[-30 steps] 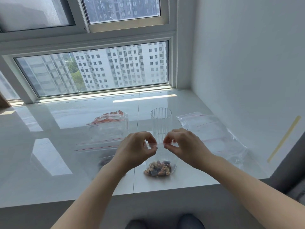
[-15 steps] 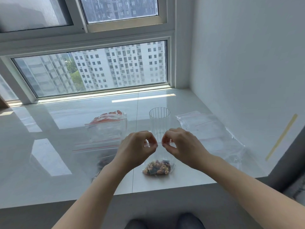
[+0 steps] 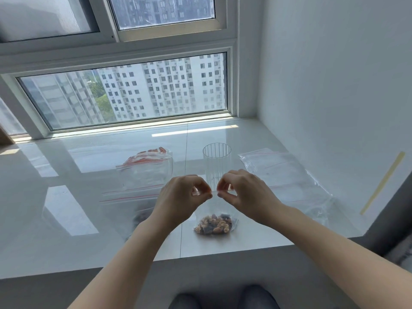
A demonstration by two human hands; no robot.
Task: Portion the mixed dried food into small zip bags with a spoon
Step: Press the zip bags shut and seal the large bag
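Two hands (image 3: 181, 197) (image 3: 244, 192) pinch an unlabelled small zip bag (image 3: 214, 221).

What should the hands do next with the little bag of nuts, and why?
Probably run the pinch along the top strip to seal it. The left hand and right hand both pinch the small zip bag at its top edge, and the mixed dried food already sits inside.

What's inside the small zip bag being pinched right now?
The small zip bag holds mixed dried food heaped at its bottom; above that it looks empty. The left hand and right hand pinch its top edge, hiding whether the zip is sealed.
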